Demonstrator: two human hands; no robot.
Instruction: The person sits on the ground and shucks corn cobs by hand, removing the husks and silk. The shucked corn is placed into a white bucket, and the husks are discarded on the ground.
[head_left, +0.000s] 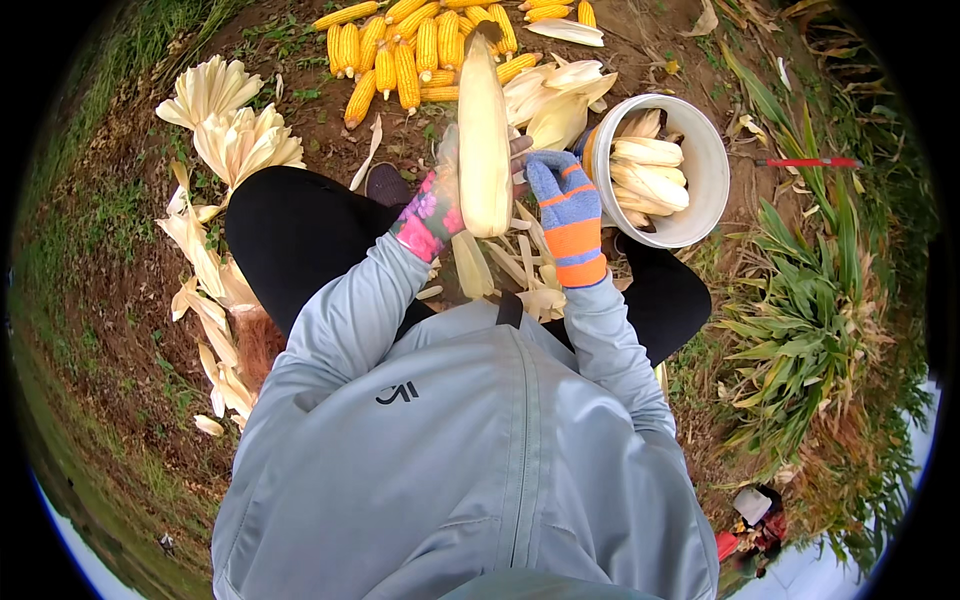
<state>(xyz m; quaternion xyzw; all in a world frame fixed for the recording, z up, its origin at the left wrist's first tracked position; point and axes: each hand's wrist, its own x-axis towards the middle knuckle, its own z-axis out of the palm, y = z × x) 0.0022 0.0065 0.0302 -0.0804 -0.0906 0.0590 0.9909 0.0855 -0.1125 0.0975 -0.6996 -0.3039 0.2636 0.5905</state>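
An ear of corn in its pale dry husk (484, 142) stands lengthwise before me, its dark silk end pointing away. My left hand (439, 204), in a floral glove, grips it from the left, with fingertips showing past its right side. My right hand (562, 199), in a blue and orange knit glove, is close to the ear's right side with bent fingers. Whether it pinches anything there is unclear. Beyond the ear lies a pile of bare yellow corn cobs (405, 75). To the right, a white bucket (716, 180) holds several ears still in their husks (649, 176).
Loose husks (559, 105) lie beside the cob pile, and more strips (472, 266) are between my legs. Peeled husks (244, 142) line the left side. Past the bucket are a red stick-like object (814, 162) and cut green stalks (802, 322). A person (765, 529) is at lower right.
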